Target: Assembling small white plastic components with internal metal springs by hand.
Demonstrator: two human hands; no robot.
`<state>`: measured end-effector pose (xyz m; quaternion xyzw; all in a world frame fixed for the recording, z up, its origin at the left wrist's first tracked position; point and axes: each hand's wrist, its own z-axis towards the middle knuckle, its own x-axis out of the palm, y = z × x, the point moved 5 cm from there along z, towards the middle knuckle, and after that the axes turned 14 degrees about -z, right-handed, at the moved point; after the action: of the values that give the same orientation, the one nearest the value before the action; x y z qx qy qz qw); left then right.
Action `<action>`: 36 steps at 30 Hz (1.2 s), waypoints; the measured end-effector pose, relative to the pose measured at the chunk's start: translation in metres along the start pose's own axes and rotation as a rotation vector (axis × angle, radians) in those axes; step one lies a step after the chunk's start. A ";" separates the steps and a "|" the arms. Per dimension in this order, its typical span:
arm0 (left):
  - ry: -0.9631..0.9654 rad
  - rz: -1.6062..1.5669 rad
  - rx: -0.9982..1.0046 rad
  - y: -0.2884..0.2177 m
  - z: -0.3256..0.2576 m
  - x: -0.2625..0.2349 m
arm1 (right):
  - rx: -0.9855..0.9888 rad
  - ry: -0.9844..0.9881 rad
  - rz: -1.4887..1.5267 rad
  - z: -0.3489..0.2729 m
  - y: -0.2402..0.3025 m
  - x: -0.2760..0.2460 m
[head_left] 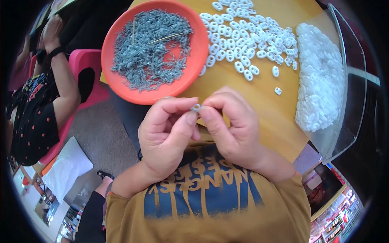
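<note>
The orange dish [121, 87] at the top left looks like smooth, shiny plastic. The grey bits [146, 44] in it look like metal and make a rough heap. The white bits [245, 60] at the top look like smooth plastic, a little glossy. The yellow table [275, 113] looks like smooth wood. The box [351, 101] at the right is clear, shiny plastic. The brown shirt [227, 224] at the bottom is dull cloth.

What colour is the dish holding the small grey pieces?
The round dish is orange-red, seen best in the head view.
</note>
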<state>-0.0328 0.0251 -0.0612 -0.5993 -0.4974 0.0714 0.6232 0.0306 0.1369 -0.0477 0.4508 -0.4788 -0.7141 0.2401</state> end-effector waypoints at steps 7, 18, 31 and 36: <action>0.007 -0.064 -0.106 0.013 0.005 0.004 | 0.093 -0.003 0.034 -0.009 -0.012 -0.010; 0.023 -0.103 -0.151 0.020 0.006 0.007 | 0.085 -0.208 -0.557 -0.015 -0.043 -0.071; -0.003 -0.136 -0.164 0.017 0.003 0.001 | -0.095 -0.167 -0.887 0.005 -0.050 -0.049; -0.008 -0.144 -0.193 0.015 0.004 0.002 | 0.016 -0.161 -0.583 0.004 -0.043 -0.054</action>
<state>-0.0272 0.0333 -0.0730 -0.6189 -0.5462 -0.0191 0.5642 0.0568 0.1982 -0.0635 0.5132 -0.3524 -0.7824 -0.0176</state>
